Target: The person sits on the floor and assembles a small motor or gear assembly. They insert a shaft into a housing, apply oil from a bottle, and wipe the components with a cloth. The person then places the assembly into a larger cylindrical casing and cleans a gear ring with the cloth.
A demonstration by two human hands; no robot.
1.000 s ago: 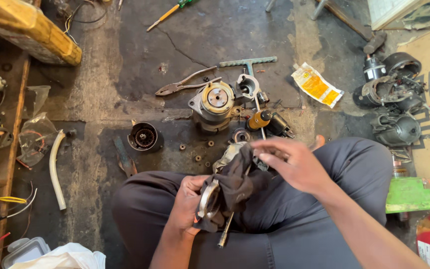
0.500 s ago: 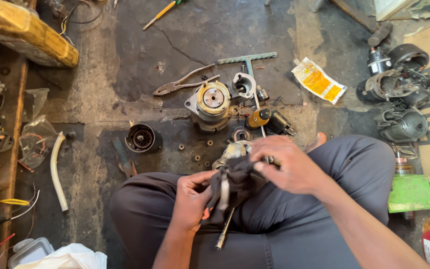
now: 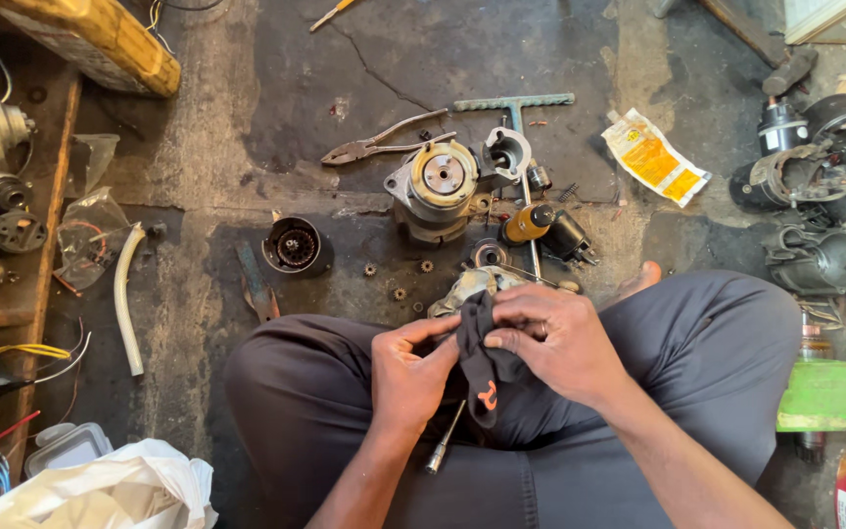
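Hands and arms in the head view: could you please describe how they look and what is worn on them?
Both the left hand and the right hand are bare: no gloves, and no rings or watch that I can make out. The forearms are uncovered too, with no sleeves in view. The legs below them wear dark grey trousers.

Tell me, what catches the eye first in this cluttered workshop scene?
At bottom centre, the left hand and right hand press a dark cloth around a metal part over the person's lap. Just beyond, a round motor housing stands on the oily floor, with pliers beside it.
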